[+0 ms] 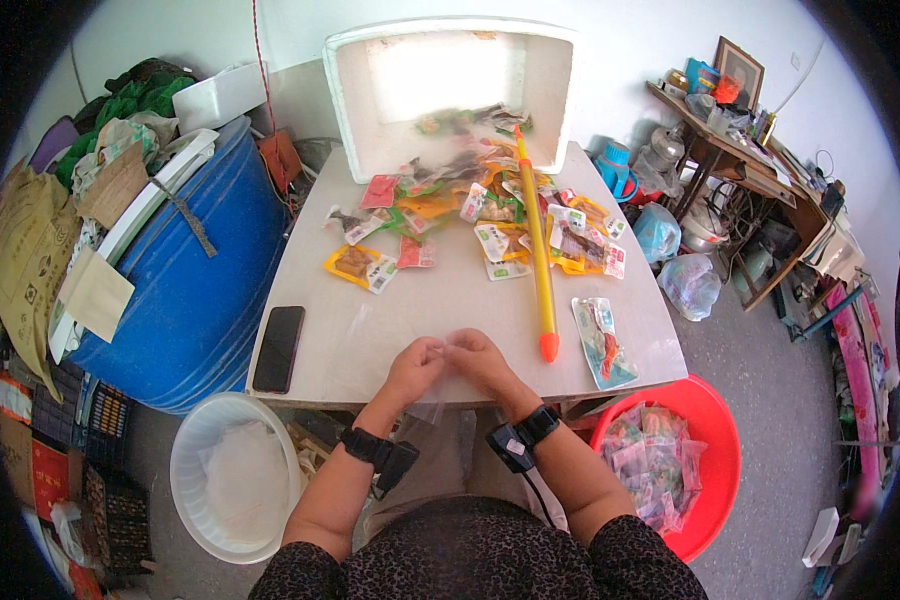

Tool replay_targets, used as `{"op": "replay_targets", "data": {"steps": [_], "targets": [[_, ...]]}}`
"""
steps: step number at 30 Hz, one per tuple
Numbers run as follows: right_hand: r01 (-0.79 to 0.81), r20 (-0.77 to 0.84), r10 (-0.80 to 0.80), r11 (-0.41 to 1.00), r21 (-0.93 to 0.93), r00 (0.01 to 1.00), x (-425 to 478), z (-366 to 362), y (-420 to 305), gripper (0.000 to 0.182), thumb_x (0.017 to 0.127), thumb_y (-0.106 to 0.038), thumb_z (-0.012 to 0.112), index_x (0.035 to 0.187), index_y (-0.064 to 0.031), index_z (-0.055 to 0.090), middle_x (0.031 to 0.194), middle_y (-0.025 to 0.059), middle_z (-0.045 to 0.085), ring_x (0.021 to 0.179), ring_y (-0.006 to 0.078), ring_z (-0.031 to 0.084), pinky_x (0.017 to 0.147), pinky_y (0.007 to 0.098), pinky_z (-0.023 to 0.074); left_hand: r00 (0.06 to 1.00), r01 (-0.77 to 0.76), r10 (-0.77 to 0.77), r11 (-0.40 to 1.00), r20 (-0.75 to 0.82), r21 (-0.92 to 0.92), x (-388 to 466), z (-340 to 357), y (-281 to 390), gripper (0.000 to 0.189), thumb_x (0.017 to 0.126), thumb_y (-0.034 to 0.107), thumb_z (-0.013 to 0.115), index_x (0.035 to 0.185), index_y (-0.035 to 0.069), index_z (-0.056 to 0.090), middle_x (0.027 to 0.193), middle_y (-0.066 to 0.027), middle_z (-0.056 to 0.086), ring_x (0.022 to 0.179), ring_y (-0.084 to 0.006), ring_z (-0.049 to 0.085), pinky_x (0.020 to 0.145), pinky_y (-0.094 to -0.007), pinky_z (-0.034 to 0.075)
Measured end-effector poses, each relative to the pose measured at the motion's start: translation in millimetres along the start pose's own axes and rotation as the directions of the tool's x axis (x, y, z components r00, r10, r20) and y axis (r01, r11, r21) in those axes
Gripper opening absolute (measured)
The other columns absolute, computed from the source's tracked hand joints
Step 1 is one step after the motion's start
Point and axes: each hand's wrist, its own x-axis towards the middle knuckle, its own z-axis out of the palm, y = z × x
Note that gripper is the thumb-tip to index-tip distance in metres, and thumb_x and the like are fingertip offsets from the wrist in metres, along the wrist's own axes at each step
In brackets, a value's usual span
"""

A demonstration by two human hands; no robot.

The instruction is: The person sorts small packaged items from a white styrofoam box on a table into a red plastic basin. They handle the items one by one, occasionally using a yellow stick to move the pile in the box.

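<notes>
At the table's near edge, my left hand (418,365) and my right hand (480,360) meet, their fingers pinching a clear plastic bag (429,409) that hangs below them. Beyond them, a pile of small snack packets (427,206) in yellow, red, green and white spills from a white foam box (450,30) lying on its side. A long yellow tube with orange ends (538,262) lies over the pile's right part, pointing toward me. To the right of my hands is a light blue and white packet (604,345); a black phone (279,349) lies at the left.
A translucent white tub (181,480) with clear bags (247,480) stands at lower left. The red basin (720,465) at lower right holds many filled packets (649,465). A large blue barrel (202,277) is beside the table's left edge; plastic bags (688,285) sit on the floor at right.
</notes>
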Motion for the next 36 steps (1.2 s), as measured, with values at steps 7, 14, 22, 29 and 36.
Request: {"op": "replay_targets", "data": {"steps": [7, 14, 22, 29, 36], "targets": [[-0.038, -0.007, 0.038, 0.998, -0.056, 0.999, 1, 1, -1, 0.022, 0.074, -0.007, 0.050, 0.093, 0.0002, 0.043, 0.074, 0.0051, 0.049, 0.058, 0.0122, 0.049, 0.052, 0.0232, 0.0419, 0.999, -0.002, -0.001, 0.996, -0.033, -0.089, -4, 0, 8, 0.024, 0.075, 0.002, 0.047, 0.099, 0.001, 0.042, 0.070, 0.0009, 0.048, 0.061, -0.0051, 0.044, 0.054, -0.0181, 0.037], [0.075, -0.186, -0.125, 0.964, -0.257, 0.975, 10, 2, 13, 0.016, 0.070, -0.005, 0.047, 0.086, -0.0026, 0.050, 0.070, 0.0040, 0.051, 0.061, 0.0111, 0.050, 0.051, 0.0240, 0.0408, 0.871, -0.140, 0.207, 0.974, -0.445, 0.179, -6, 0, -5, 0.028, 0.071, 0.004, 0.047, 0.099, 0.003, 0.045, 0.066, -0.0032, 0.046, 0.055, -0.0118, 0.043, 0.052, -0.0243, 0.038], [0.108, -0.030, -0.167, 0.753, -0.649, 0.985, 16, 9, -11, 0.014, 0.069, -0.008, 0.049, 0.081, -0.0025, 0.053, 0.075, 0.0072, 0.055, 0.068, 0.0208, 0.053, 0.060, 0.0274, 0.0420, 0.903, -0.104, 0.322, 0.805, -0.284, 0.584, -19, 19, 13, 0.039, 0.065, 0.009, 0.051, 0.103, 0.003, 0.044, 0.064, -0.0108, 0.050, 0.060, -0.0268, 0.050, 0.056, -0.0364, 0.040], [0.113, -0.106, -0.329, 0.584, -0.804, 0.938, 83, -54, -36, 0.034, 0.071, -0.023, 0.050, 0.093, 0.0019, 0.050, 0.093, 0.0190, 0.053, 0.086, 0.0330, 0.050, 0.077, 0.0375, 0.0385, 0.894, -0.105, 0.336, 0.802, -0.298, 0.587, -16, 21, 5, 0.037, 0.066, 0.008, 0.048, 0.103, 0.003, 0.044, 0.065, -0.0115, 0.051, 0.061, -0.0279, 0.050, 0.057, -0.0377, 0.040], [-0.143, -0.232, -0.577, 0.196, -0.970, 0.783, 122, -65, -69, 0.038, 0.067, -0.023, 0.055, 0.094, 0.0030, 0.046, 0.102, 0.0201, 0.046, 0.098, 0.0331, 0.041, 0.082, 0.0391, 0.0347, 0.907, -0.098, 0.304, 0.825, -0.291, 0.557, -15, 17, 2, 0.033, 0.068, 0.009, 0.047, 0.101, 0.003, 0.045, 0.064, -0.0121, 0.051, 0.061, -0.0293, 0.050, 0.057, -0.0387, 0.040]]}}
